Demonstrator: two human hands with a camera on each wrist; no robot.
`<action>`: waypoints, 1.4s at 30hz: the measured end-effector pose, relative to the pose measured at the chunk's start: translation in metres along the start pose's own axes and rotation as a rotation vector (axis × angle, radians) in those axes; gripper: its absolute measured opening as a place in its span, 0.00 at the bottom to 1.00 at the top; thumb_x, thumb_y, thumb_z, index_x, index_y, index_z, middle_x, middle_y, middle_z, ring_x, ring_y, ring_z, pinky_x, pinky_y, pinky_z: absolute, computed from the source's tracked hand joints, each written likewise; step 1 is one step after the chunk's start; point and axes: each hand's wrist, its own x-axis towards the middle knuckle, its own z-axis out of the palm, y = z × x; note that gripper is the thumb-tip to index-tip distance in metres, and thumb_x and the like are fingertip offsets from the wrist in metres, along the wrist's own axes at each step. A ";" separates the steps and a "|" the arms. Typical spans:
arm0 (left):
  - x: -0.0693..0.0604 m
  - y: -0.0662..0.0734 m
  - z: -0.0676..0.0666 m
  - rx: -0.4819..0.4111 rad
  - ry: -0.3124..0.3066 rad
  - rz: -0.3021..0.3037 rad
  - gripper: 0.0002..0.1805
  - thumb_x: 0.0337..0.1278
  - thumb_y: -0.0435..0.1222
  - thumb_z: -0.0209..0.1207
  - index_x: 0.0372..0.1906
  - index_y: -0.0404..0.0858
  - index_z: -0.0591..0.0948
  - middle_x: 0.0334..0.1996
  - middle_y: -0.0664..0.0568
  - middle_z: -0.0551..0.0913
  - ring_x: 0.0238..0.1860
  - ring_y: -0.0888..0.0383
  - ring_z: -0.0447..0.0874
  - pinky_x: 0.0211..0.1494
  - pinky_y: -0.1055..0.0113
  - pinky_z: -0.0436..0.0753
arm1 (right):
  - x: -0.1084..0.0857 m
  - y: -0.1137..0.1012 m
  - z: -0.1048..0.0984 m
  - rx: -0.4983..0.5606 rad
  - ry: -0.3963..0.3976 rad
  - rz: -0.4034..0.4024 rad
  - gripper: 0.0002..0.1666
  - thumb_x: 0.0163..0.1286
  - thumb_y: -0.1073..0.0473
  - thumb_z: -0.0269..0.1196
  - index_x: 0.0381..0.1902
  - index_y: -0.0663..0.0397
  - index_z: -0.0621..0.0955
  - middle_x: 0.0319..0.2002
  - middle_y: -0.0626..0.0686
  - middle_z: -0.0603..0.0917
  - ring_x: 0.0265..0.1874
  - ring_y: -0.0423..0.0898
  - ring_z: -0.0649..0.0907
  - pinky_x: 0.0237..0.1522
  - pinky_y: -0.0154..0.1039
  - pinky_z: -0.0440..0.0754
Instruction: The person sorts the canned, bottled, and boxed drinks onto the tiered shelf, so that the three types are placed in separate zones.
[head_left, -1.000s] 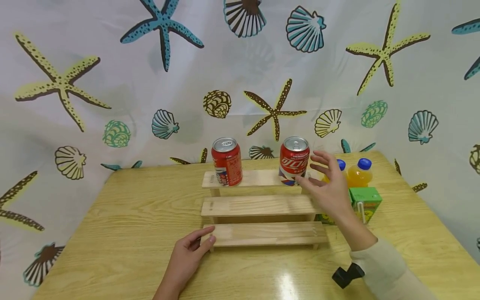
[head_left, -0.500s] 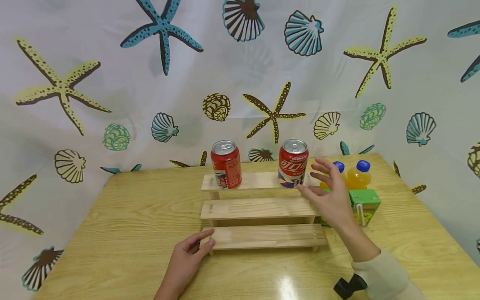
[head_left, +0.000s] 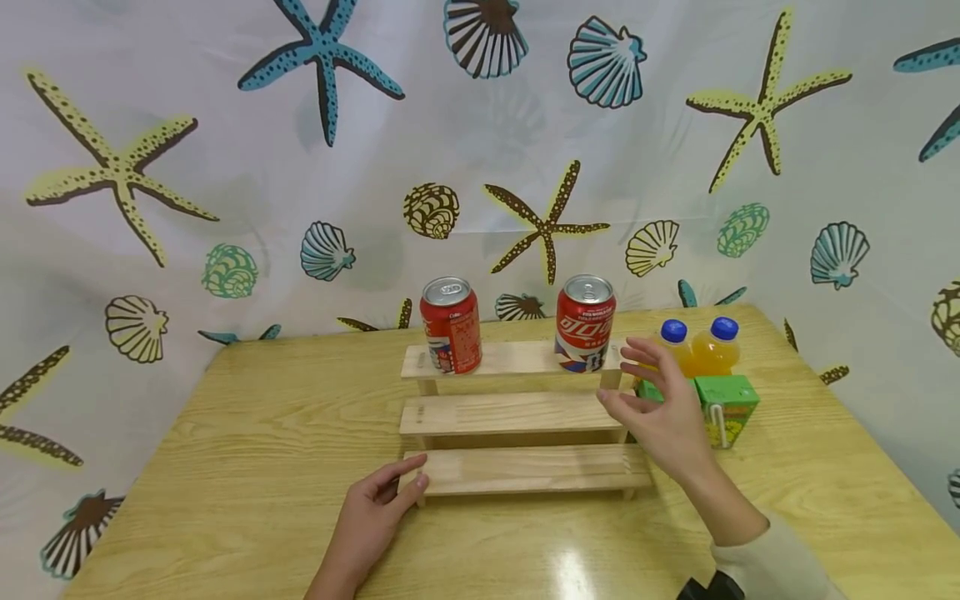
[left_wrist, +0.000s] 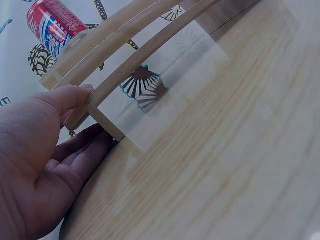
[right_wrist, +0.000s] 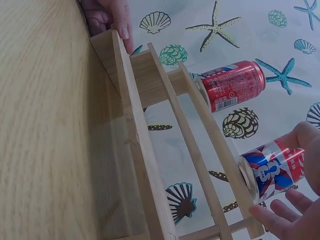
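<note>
A three-step wooden rack (head_left: 517, 414) stands on the table. Two red cola cans are upright on its top step: the left can (head_left: 451, 327) and the right can (head_left: 584, 325). My left hand (head_left: 372, 506) grips the left end of the lowest step; in the left wrist view the thumb (left_wrist: 75, 96) lies over the plank and the other fingers are by the leg. My right hand (head_left: 663, 412), thumb and fingers spread apart, is just right of the rack's upper steps. Nothing is held in it, and it is apart from the right can in the head view.
Right of the rack are two orange drink bottles with blue caps (head_left: 716, 346) and green juice boxes (head_left: 727, 410), partly behind my right hand. A patterned cloth (head_left: 375, 150) hangs behind the wooden table (head_left: 300, 400).
My right hand has drawn away from the right can, moving down and slightly right. Both cans stay on the top step. My left hand keeps its place on the rack.
</note>
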 end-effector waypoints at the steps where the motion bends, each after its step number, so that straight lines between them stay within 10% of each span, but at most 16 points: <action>1: 0.000 0.000 0.000 0.002 0.000 0.002 0.25 0.58 0.51 0.68 0.59 0.46 0.84 0.64 0.51 0.80 0.74 0.55 0.66 0.74 0.56 0.68 | -0.001 0.001 0.000 -0.003 -0.003 -0.008 0.39 0.64 0.60 0.72 0.70 0.51 0.67 0.65 0.56 0.73 0.62 0.54 0.77 0.54 0.44 0.87; 42: 0.002 -0.001 -0.001 -0.009 -0.013 -0.010 0.26 0.57 0.53 0.68 0.60 0.48 0.83 0.65 0.52 0.79 0.75 0.54 0.64 0.74 0.56 0.69 | -0.036 0.028 0.002 -0.007 0.051 -0.035 0.39 0.62 0.67 0.72 0.68 0.60 0.69 0.63 0.60 0.75 0.60 0.56 0.78 0.50 0.34 0.87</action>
